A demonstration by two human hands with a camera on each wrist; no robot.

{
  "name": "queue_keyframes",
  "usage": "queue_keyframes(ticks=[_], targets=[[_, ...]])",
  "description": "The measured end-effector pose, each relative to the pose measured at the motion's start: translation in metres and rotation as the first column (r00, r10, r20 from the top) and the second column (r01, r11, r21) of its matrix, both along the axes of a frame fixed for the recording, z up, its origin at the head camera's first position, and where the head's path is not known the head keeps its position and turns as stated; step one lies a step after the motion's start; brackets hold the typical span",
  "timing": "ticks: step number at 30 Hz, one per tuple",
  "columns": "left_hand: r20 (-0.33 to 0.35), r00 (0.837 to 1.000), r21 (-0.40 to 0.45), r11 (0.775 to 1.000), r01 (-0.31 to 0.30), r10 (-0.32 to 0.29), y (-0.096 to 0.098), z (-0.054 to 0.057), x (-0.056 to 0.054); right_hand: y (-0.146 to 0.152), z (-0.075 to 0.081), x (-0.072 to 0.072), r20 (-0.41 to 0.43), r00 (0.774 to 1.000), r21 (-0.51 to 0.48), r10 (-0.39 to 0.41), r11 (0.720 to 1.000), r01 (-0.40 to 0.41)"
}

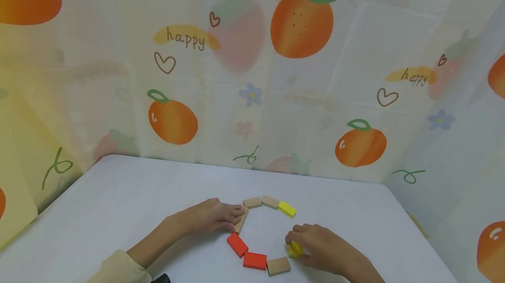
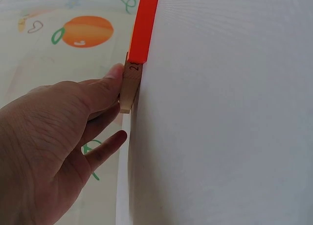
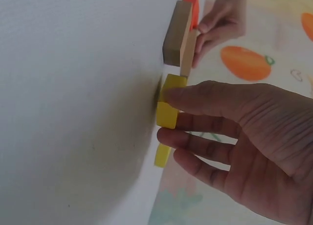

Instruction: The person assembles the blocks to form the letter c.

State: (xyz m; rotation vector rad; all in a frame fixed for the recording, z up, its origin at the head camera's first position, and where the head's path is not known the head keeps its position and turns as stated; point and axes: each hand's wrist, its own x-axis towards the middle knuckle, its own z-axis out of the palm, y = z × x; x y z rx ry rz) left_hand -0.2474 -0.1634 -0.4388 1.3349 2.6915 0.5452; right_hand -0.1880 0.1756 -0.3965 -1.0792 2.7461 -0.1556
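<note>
In the head view my left hand (image 1: 218,216) lies over a plain wooden block (image 1: 242,220) on the left side of a ring of blocks. The left wrist view has its thumb and fingers pinching that wooden block (image 2: 131,83), which bears a dark printed mark and meets a red block (image 2: 143,29). On the ring's right side, my right hand (image 1: 321,248) pinches a yellow block (image 1: 295,250) between thumb and fingers. The held yellow block (image 3: 167,112) is close to the white tabletop in the right wrist view, partly hidden by the thumb.
Two red blocks (image 1: 254,261) and a wooden block (image 1: 279,266) curve along the near side. Two wooden blocks (image 1: 252,203) and another yellow block (image 1: 286,209) form the far side. Behind the white table (image 1: 158,182) hangs a fruit-print curtain (image 1: 236,112).
</note>
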Motion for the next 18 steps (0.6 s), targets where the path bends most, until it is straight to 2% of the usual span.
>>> queue_keyframes(ticks=[7,18], targets=[[-0.022,0.999,0.008,1.000,0.025,-0.025,-0.0005,-0.0019,-0.0009,-0.0052,-0.0002,0.0000,0.026,1.000,0.030,0.012,0.999,-0.013],[-0.024,1.000,0.007,1.000,0.010,-0.009,0.0000,-0.0022,-0.0010,-0.0075,0.0018,-0.0005,0.072,0.997,0.031,-0.005,1.000,0.002]])
